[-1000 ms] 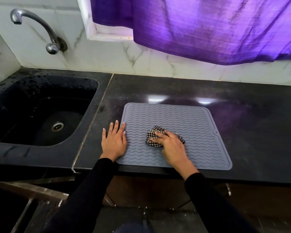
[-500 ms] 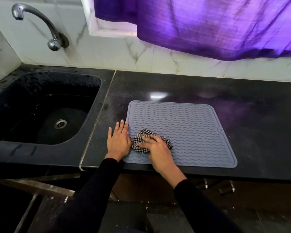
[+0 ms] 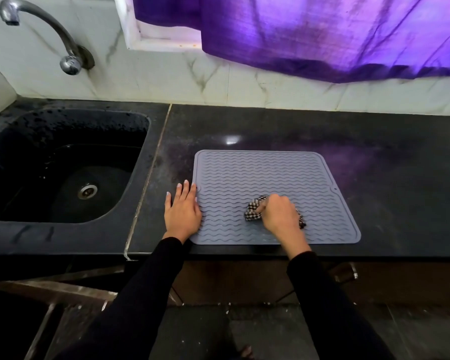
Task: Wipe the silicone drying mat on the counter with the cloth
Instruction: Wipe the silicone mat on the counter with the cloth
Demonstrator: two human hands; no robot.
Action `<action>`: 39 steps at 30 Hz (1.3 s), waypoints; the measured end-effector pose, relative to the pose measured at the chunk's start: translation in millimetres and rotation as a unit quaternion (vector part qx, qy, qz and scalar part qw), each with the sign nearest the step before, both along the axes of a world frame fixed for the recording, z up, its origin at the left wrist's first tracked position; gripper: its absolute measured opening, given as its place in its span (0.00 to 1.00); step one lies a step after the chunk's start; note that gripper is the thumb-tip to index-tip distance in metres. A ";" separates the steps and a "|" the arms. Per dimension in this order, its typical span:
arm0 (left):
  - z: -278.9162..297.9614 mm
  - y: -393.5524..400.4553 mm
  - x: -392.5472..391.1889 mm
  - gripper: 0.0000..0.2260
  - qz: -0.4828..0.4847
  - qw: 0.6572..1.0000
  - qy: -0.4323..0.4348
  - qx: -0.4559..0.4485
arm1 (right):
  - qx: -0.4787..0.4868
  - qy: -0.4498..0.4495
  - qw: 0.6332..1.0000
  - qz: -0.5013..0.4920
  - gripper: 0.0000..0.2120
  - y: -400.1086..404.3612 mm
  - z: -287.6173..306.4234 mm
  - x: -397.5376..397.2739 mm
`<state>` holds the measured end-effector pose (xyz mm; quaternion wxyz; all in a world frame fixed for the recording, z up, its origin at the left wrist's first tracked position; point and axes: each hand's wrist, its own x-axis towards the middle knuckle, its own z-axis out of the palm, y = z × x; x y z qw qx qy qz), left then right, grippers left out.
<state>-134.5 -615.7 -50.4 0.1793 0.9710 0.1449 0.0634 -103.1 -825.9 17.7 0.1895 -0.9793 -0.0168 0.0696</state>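
A grey silicone drying mat (image 3: 265, 175) with wavy ridges lies flat on the black counter (image 3: 390, 183), close to the front edge. My right hand (image 3: 279, 215) presses a bunched black-and-white checked cloth (image 3: 253, 210) onto the mat's near middle; the hand covers most of the cloth. My left hand (image 3: 182, 211) lies flat with fingers together on the mat's left edge, half on the counter.
A black sink (image 3: 63, 167) with a drain sits to the left of the mat, with a metal tap (image 3: 50, 29) on the wall above it. A purple curtain (image 3: 322, 32) hangs over the marble backsplash (image 3: 166, 74). Bare counter extends to the right.
My right hand has slid the cloth to the right, from beside my left hand back toward the mat's middle. My left hand has stayed on the mat's left edge.
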 end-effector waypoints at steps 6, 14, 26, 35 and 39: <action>-5.9 -8.5 -15.1 0.23 0.011 1.000 -0.010 0.017 | 0.139 -0.033 0.982 0.124 0.27 33.4 -8.7 -37.4; -1.7 -10.6 -17.0 0.24 0.015 0.999 0.007 0.032 | -0.005 -0.142 0.965 0.220 0.23 26.6 -37.6 -53.1; -1.0 -11.5 -20.5 0.22 0.024 0.999 0.001 0.023 | 0.052 0.009 0.997 0.051 0.21 -16.7 -8.8 -11.3; -3.4 -11.0 -20.5 0.22 0.027 0.999 -0.016 0.022 | 0.010 -0.078 0.963 0.257 0.28 26.0 -18.6 -34.1; -4.0 -9.9 -20.3 0.21 0.027 0.999 -0.023 0.021 | -0.063 -0.121 0.954 0.267 0.25 15.5 -21.6 -26.2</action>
